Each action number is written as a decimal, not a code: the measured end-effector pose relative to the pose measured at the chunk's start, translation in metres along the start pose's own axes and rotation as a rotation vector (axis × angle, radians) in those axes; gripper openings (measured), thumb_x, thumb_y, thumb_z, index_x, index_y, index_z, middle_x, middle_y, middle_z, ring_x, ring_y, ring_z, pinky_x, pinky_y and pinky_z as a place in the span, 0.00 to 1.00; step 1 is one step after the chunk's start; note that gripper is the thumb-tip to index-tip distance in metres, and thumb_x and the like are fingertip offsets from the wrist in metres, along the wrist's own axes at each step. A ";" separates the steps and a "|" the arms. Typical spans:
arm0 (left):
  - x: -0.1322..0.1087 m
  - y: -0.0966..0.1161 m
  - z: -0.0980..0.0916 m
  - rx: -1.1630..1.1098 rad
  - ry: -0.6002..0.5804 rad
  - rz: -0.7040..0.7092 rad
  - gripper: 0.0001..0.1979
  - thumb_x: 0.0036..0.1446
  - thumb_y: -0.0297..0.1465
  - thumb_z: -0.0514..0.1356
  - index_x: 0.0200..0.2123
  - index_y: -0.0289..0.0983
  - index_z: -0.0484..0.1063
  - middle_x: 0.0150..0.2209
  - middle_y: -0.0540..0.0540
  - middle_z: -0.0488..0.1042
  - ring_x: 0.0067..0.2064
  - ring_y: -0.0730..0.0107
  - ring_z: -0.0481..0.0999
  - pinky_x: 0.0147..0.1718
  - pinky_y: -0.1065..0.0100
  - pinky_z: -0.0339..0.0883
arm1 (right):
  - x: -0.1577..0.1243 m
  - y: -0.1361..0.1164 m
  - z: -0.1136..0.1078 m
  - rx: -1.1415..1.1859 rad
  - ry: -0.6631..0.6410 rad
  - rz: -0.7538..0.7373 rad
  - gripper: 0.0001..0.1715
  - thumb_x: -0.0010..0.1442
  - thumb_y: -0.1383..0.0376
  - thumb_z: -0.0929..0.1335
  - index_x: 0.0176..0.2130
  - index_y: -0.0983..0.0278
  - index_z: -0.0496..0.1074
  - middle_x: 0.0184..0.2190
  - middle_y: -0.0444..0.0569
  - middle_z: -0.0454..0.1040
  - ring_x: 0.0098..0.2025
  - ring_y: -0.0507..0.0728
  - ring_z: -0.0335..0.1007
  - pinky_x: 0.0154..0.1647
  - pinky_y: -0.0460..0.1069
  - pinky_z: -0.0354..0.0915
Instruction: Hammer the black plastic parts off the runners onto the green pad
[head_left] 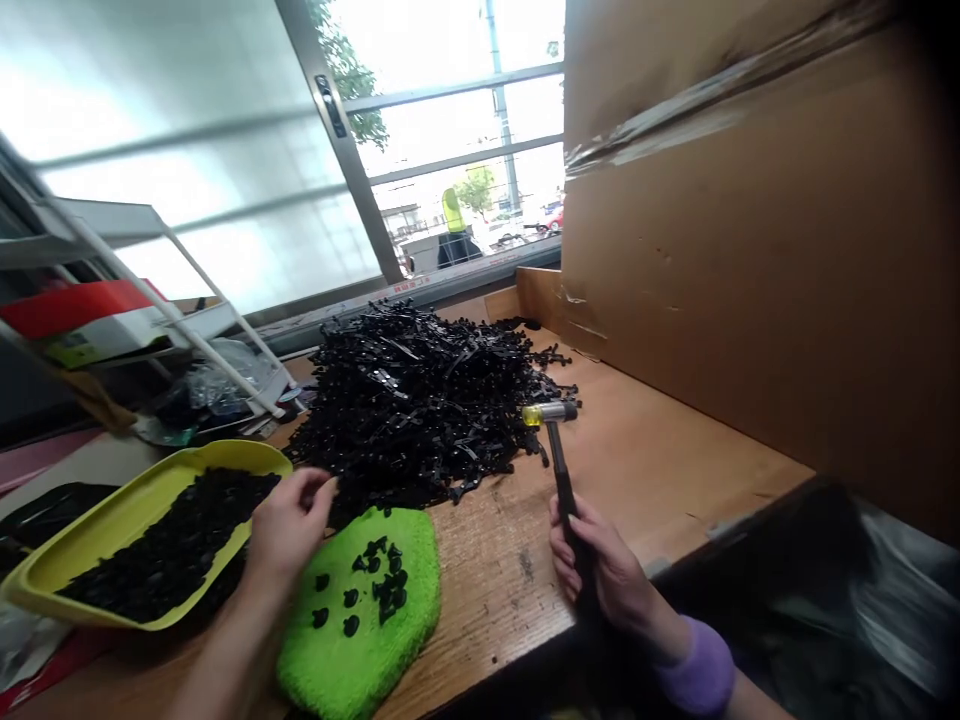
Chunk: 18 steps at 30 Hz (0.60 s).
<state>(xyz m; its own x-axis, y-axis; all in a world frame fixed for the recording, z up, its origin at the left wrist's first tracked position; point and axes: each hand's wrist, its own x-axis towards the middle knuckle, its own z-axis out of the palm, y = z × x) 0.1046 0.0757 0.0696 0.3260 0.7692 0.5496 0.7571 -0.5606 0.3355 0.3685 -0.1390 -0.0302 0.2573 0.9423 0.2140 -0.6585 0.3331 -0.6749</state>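
Black plastic pieces [379,590] between the hands [289,525] [600,565]

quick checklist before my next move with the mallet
Right hand grip on the black mallet handle: ok, the fingers are wrapped around it.
Mallet head seated on the handle: ok, it looks intact, with its yellow face pointing left.
Left hand off the green towel pad: cannot tell, it is close above the pad's edge.
Black plastic pieces on the pad spaced apart: not ok, several are bunched mid-pad.
Yellow tray apart from the pad: cannot tell, the left hand hides the gap.
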 end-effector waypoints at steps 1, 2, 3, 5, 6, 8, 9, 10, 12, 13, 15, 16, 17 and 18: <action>0.012 0.009 0.005 -0.004 0.043 0.089 0.10 0.52 0.38 0.54 0.31 0.38 0.70 0.31 0.47 0.73 0.33 0.66 0.71 0.33 0.69 0.62 | 0.000 0.000 0.001 0.000 0.000 0.006 0.07 0.64 0.61 0.60 0.37 0.63 0.60 0.20 0.40 0.59 0.15 0.47 0.53 0.13 0.40 0.54; 0.025 0.017 0.011 -0.002 0.069 0.165 0.10 0.53 0.36 0.54 0.32 0.38 0.71 0.33 0.46 0.73 0.36 0.65 0.71 0.36 0.68 0.62 | 0.000 0.000 0.001 0.000 0.000 0.011 0.07 0.64 0.61 0.60 0.37 0.63 0.60 0.20 0.40 0.59 0.15 0.47 0.53 0.13 0.40 0.54; 0.037 0.023 0.017 -0.002 0.094 0.220 0.09 0.53 0.35 0.53 0.33 0.38 0.71 0.34 0.46 0.73 0.38 0.64 0.71 0.39 0.67 0.62 | 0.000 0.001 0.001 -0.001 0.000 0.013 0.08 0.63 0.60 0.60 0.37 0.63 0.60 0.20 0.40 0.59 0.15 0.47 0.53 0.13 0.40 0.54; 0.059 0.032 0.028 0.017 0.137 0.271 0.09 0.53 0.32 0.54 0.34 0.37 0.71 0.35 0.45 0.73 0.39 0.62 0.70 0.41 0.65 0.62 | 0.000 0.002 -0.001 -0.001 0.003 0.018 0.09 0.63 0.59 0.61 0.37 0.63 0.60 0.20 0.40 0.59 0.15 0.47 0.54 0.14 0.40 0.53; 0.069 0.035 0.032 0.031 0.153 0.285 0.09 0.52 0.32 0.54 0.35 0.36 0.71 0.36 0.44 0.73 0.40 0.62 0.69 0.42 0.64 0.61 | 0.000 0.003 -0.002 -0.001 0.006 0.024 0.10 0.63 0.59 0.61 0.37 0.63 0.61 0.20 0.40 0.59 0.15 0.47 0.54 0.14 0.40 0.53; 0.087 0.044 0.037 0.066 0.190 0.304 0.10 0.51 0.31 0.55 0.36 0.36 0.71 0.38 0.43 0.72 0.41 0.60 0.69 0.43 0.63 0.61 | 0.001 0.005 -0.004 0.000 0.013 0.038 0.10 0.63 0.58 0.61 0.38 0.63 0.61 0.21 0.40 0.59 0.15 0.47 0.54 0.13 0.40 0.52; 0.097 0.048 0.038 0.085 0.209 0.315 0.10 0.51 0.30 0.55 0.36 0.35 0.71 0.38 0.43 0.72 0.42 0.60 0.68 0.43 0.63 0.61 | 0.001 0.007 -0.006 0.000 0.012 0.045 0.11 0.63 0.57 0.61 0.38 0.63 0.61 0.21 0.40 0.60 0.15 0.46 0.54 0.13 0.40 0.52; 0.106 0.053 0.039 0.105 0.229 0.326 0.09 0.51 0.29 0.54 0.36 0.35 0.71 0.38 0.42 0.72 0.42 0.59 0.68 0.43 0.62 0.61 | 0.002 0.008 -0.007 0.003 0.009 0.053 0.11 0.63 0.57 0.62 0.38 0.63 0.61 0.21 0.40 0.60 0.15 0.46 0.53 0.13 0.40 0.51; 0.126 0.064 0.040 0.146 0.262 0.348 0.11 0.52 0.27 0.52 0.37 0.35 0.71 0.39 0.41 0.71 0.43 0.59 0.67 0.43 0.62 0.61 | 0.003 0.009 -0.009 0.013 0.003 0.073 0.12 0.62 0.56 0.63 0.38 0.63 0.61 0.21 0.40 0.59 0.15 0.46 0.52 0.13 0.40 0.50; 0.136 0.069 0.041 0.169 0.266 0.365 0.13 0.52 0.26 0.51 0.39 0.35 0.71 0.41 0.41 0.71 0.45 0.58 0.67 0.43 0.62 0.60 | 0.004 0.010 -0.011 0.017 0.001 0.083 0.13 0.61 0.55 0.63 0.38 0.63 0.61 0.21 0.40 0.59 0.15 0.46 0.52 0.13 0.40 0.50; 0.156 0.078 0.046 0.229 0.245 0.426 0.18 0.52 0.24 0.50 0.46 0.37 0.69 0.49 0.40 0.69 0.50 0.56 0.64 0.44 0.60 0.59 | 0.006 0.013 -0.014 0.015 0.000 0.101 0.16 0.59 0.53 0.65 0.37 0.63 0.61 0.20 0.39 0.59 0.15 0.45 0.50 0.14 0.40 0.48; 0.164 0.082 0.049 0.270 0.214 0.468 0.20 0.52 0.24 0.50 0.49 0.38 0.68 0.53 0.41 0.66 0.53 0.54 0.61 0.44 0.58 0.58 | 0.008 0.014 -0.017 0.003 0.000 0.105 0.18 0.57 0.52 0.66 0.37 0.63 0.61 0.19 0.39 0.59 0.14 0.45 0.49 0.14 0.40 0.48; 0.171 0.085 0.052 0.314 0.175 0.513 0.21 0.52 0.23 0.50 0.49 0.40 0.68 0.55 0.42 0.65 0.55 0.53 0.59 0.44 0.56 0.56 | 0.009 0.016 -0.020 -0.013 -0.004 0.105 0.20 0.55 0.51 0.67 0.37 0.63 0.61 0.19 0.39 0.59 0.14 0.45 0.48 0.15 0.40 0.47; 0.176 0.087 0.056 0.354 0.136 0.551 0.20 0.52 0.22 0.50 0.47 0.40 0.69 0.55 0.43 0.65 0.56 0.52 0.59 0.44 0.55 0.55 | 0.012 0.017 -0.024 -0.030 -0.013 0.104 0.21 0.54 0.50 0.68 0.36 0.63 0.62 0.18 0.39 0.58 0.15 0.45 0.47 0.15 0.40 0.46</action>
<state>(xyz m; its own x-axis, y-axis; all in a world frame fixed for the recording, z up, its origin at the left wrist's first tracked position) 0.2594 0.1797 0.1530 0.6614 0.3403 0.6684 0.6479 -0.7081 -0.2806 0.3771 -0.1229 -0.0560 0.1794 0.9722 0.1507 -0.6594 0.2325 -0.7149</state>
